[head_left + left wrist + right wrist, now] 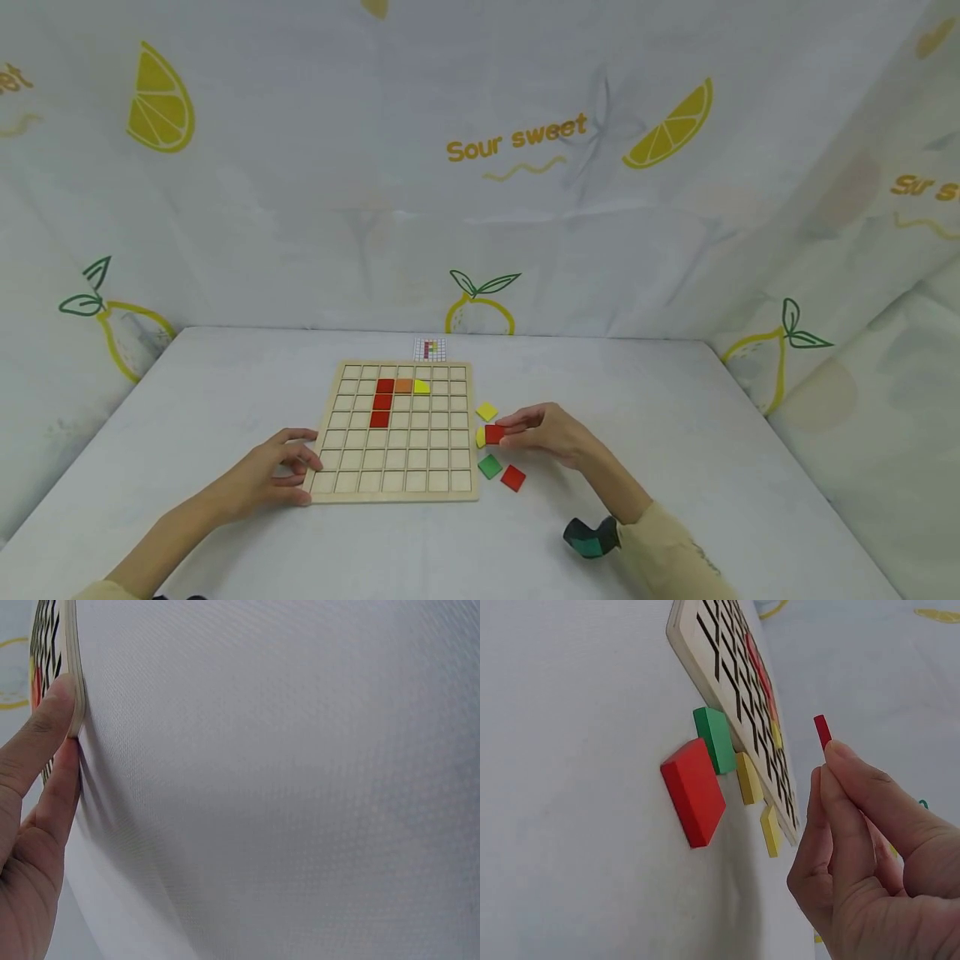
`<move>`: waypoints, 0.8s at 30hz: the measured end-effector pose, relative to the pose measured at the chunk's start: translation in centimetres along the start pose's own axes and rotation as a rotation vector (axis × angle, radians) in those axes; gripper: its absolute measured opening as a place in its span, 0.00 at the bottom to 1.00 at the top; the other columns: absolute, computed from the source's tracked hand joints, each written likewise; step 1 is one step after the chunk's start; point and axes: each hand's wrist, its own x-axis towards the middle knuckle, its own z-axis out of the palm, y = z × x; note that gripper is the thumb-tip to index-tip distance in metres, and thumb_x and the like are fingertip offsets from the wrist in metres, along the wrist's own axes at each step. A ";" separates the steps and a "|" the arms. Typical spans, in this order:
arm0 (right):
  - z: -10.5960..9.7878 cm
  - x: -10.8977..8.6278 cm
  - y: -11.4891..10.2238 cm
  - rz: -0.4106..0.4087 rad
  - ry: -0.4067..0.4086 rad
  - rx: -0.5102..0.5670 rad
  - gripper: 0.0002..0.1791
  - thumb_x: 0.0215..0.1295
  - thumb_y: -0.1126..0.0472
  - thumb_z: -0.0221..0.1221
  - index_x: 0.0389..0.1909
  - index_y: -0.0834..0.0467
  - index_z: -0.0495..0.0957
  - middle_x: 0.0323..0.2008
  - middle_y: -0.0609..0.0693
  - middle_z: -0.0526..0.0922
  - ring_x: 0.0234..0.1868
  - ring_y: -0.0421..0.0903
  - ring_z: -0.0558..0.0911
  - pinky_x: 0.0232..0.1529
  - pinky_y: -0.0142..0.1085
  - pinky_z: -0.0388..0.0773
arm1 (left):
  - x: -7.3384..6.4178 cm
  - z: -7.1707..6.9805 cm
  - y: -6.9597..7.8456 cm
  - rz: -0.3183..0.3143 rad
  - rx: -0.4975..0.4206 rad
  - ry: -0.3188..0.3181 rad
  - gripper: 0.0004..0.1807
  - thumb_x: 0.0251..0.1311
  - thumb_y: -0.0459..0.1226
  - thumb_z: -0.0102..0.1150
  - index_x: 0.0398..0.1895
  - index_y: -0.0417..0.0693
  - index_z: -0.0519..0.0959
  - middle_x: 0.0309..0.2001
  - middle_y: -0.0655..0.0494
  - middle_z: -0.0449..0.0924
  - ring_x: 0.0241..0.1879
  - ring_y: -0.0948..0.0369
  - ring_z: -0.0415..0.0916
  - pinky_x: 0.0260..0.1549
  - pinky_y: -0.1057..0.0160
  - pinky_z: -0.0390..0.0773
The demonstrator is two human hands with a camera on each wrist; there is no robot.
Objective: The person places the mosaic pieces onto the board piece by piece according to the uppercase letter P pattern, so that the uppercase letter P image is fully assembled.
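A square wooden grid board point(393, 499) lies on the table. My left hand point(262, 477) holds its near left corner, thumb and fingers at the edge. On the grid sit several red tiles point(382, 402) in a column, an orange tile point(403, 386) and a yellow tile with a cut corner point(422, 387). Right of the board, my right hand point(551, 433) pinches a red square tile point(823, 732) between thumb and fingers, raised above the table in the right wrist view. Below it lie a green tile point(715, 741) and another red tile point(695, 793).
A yellow square tile point(487, 412) and a yellow rounded tile point(481, 437) lie beside the board's right edge. Behind the board is a small printed pattern card point(430, 349). A white lemon-print cloth point(360, 167) hangs behind the table.
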 end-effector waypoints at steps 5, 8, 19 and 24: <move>1.0 0.8 -0.6 -0.009 -0.032 0.033 0.16 0.56 0.66 0.68 0.46 0.66 0.81 0.36 0.52 0.83 0.37 0.44 0.80 0.42 0.31 0.82 | 0.0 0.1 -0.1 -0.010 -0.001 -0.002 0.17 0.46 0.33 0.73 0.39 0.40 0.78 0.61 0.30 0.60 0.38 0.68 0.68 0.38 0.68 0.82; 1.6 1.3 -1.0 -0.017 -0.059 0.054 0.16 0.56 0.66 0.68 0.46 0.67 0.81 0.35 0.51 0.82 0.36 0.44 0.79 0.40 0.30 0.81 | 0.0 0.1 -0.1 -0.012 0.007 -0.004 0.17 0.47 0.33 0.73 0.39 0.40 0.78 0.61 0.30 0.60 0.39 0.68 0.68 0.38 0.68 0.82; 4.7 2.8 -2.8 -0.024 -0.108 0.091 0.15 0.57 0.68 0.67 0.46 0.66 0.81 0.36 0.52 0.83 0.35 0.43 0.80 0.44 0.34 0.82 | 0.1 0.1 0.1 -0.009 0.025 -0.001 0.17 0.47 0.33 0.73 0.39 0.40 0.78 0.60 0.31 0.61 0.38 0.68 0.69 0.37 0.69 0.81; 6.1 3.5 -3.6 -0.040 -0.105 0.081 0.14 0.57 0.67 0.67 0.45 0.65 0.82 0.35 0.51 0.84 0.34 0.42 0.79 0.42 0.31 0.82 | 0.0 0.0 0.1 0.001 0.029 -0.001 0.17 0.47 0.33 0.73 0.39 0.40 0.78 0.60 0.30 0.61 0.38 0.69 0.69 0.37 0.69 0.81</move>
